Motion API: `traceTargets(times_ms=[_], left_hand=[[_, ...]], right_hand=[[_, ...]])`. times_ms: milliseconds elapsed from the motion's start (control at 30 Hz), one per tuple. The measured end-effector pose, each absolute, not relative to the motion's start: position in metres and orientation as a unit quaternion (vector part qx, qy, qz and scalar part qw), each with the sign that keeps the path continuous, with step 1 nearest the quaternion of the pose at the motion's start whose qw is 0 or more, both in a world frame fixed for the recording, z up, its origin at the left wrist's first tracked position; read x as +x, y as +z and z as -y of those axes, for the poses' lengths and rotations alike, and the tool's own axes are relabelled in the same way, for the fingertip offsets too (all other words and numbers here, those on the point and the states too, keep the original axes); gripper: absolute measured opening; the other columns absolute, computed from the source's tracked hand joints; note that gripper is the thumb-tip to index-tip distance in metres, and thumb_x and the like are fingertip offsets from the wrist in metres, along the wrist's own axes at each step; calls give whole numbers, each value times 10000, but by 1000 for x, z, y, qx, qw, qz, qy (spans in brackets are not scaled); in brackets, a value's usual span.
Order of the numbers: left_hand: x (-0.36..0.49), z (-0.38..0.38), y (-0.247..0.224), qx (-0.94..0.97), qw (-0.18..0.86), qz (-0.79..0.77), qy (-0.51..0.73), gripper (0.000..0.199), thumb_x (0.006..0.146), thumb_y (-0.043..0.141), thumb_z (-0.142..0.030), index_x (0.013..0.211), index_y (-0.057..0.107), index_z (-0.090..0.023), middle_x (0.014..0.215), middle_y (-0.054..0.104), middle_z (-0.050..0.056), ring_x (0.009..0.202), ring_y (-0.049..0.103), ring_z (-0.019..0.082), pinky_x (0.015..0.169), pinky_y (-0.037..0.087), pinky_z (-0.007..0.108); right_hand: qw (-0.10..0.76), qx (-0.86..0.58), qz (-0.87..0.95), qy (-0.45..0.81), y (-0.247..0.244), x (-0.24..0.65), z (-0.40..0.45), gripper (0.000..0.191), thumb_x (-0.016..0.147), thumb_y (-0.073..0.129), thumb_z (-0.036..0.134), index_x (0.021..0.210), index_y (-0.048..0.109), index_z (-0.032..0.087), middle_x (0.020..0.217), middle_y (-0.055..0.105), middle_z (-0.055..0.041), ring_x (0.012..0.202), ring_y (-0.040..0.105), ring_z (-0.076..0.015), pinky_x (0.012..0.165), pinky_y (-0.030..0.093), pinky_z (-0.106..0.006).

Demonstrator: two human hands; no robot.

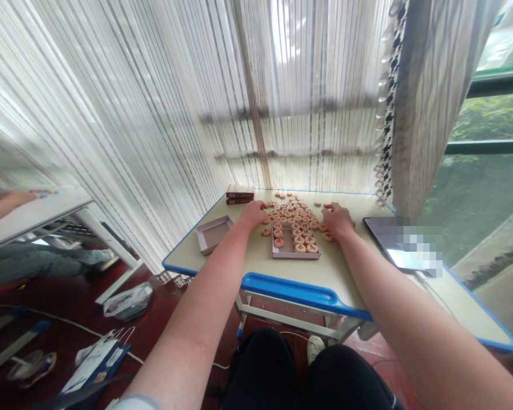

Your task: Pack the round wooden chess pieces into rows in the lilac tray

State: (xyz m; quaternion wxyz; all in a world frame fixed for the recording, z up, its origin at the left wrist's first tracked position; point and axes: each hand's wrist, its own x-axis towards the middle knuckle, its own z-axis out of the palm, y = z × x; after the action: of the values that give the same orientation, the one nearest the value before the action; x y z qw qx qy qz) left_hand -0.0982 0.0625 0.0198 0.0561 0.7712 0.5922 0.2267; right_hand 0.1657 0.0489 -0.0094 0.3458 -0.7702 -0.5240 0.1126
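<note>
Round wooden Chinese chess pieces (288, 212) with red and dark characters lie in a loose heap on the desk. In front of the heap stands a shallow open box (297, 255), with red-marked pieces along its left side and dark-marked pieces in rows at the right. My left hand (254, 214) is at the heap's left edge, its fingers closed at a piece there; the grip is small and partly hidden. At the right edge my right hand (339, 218) hovers with curved fingers apart, close to a few loose pieces (327, 236).
An empty box lid (214, 233) lies at the left of the desk (256, 262), with stacked brown boxes (240, 194) behind it. A dark tablet-like device (385, 242) is at the right. Curtains hang behind. Another person's hand (15, 199) rests on a neighbouring table.
</note>
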Motion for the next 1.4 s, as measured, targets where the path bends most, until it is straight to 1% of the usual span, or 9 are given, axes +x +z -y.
traceTargets(times_ms=[167, 333, 500, 567, 667, 800, 967, 1133, 1400], left_hand=[[-97, -56, 22, 765, 43, -629, 133, 358, 643, 644, -450, 786, 698, -127, 826, 682, 123, 813, 623, 227, 754, 471, 291], [-96, -56, 21, 783, 95, -597, 148, 236, 661, 645, -286, 853, 704, -162, 882, 693, 81, 815, 628, 181, 745, 475, 245], [-95, -53, 23, 743, 225, -603, 183, 442, 628, 672, -219, 1057, 628, -118, 914, 685, 103, 686, 632, 160, 581, 488, 225], [-95, -52, 24, 726, 237, -618, 189, 421, 645, 655, -242, 1050, 629, -126, 899, 685, 99, 648, 628, 156, 541, 478, 221], [-95, -52, 25, 723, 165, -649, 169, 351, 683, 612, -399, 885, 683, -122, 814, 686, 108, 671, 631, 180, 578, 477, 242], [-97, -54, 25, 734, 66, -663, 133, 459, 615, 621, -559, 731, 698, -122, 774, 681, 138, 770, 632, 218, 668, 466, 256], [-95, -53, 25, 757, 118, -624, 153, 330, 622, 665, -438, 758, 708, -141, 750, 688, 96, 693, 627, 186, 638, 468, 257], [-94, -56, 19, 749, 219, -590, 205, 306, 630, 693, -320, 872, 697, -132, 746, 693, 72, 598, 611, 144, 560, 471, 238], [-90, -57, 17, 754, 104, -595, 260, 212, 709, 585, -283, 823, 706, -151, 800, 695, 65, 761, 620, 167, 680, 452, 244]], right_hand=[[339, -776, 521, 108, -6, 163, -45, 373, 801, 407, 381, 1085, 607, 246, 1146, 533, -122, 1033, 521, -286, 883, 360, -483], [317, -780, 529, 103, -5, 161, -45, 383, 808, 394, 388, 1089, 607, 238, 1152, 538, -134, 1040, 517, -300, 871, 357, -502], [312, -778, 536, 96, -5, 162, -45, 381, 809, 388, 395, 1082, 615, 255, 1160, 551, -120, 1033, 518, -286, 864, 360, -495], [317, -772, 543, 95, -3, 160, -43, 366, 796, 418, 412, 1043, 642, 264, 1124, 581, -101, 1005, 525, -278, 855, 366, -470], [315, -764, 559, 64, 2, 154, -38, 354, 774, 461, 465, 955, 690, 264, 1043, 631, -78, 1027, 490, -295, 865, 351, -449], [317, -694, 646, 37, 9, 138, -27, 376, 824, 412, 484, 953, 700, 279, 1092, 630, -33, 1112, 425, -271, 930, 300, -404], [271, -579, 762, 99, 12, 125, -17, 573, 908, 160, 512, 986, 688, 304, 1169, 602, 14, 1157, 399, -231, 990, 242, -389], [241, -583, 768, 113, 9, 128, -19, 637, 901, 124, 539, 889, 714, 297, 1112, 632, 13, 1148, 411, -245, 993, 235, -393], [279, -579, 766, 15, 8, 138, -25, 523, 918, 220, 464, 899, 691, 239, 973, 667, -42, 972, 524, -198, 883, 330, -311]])
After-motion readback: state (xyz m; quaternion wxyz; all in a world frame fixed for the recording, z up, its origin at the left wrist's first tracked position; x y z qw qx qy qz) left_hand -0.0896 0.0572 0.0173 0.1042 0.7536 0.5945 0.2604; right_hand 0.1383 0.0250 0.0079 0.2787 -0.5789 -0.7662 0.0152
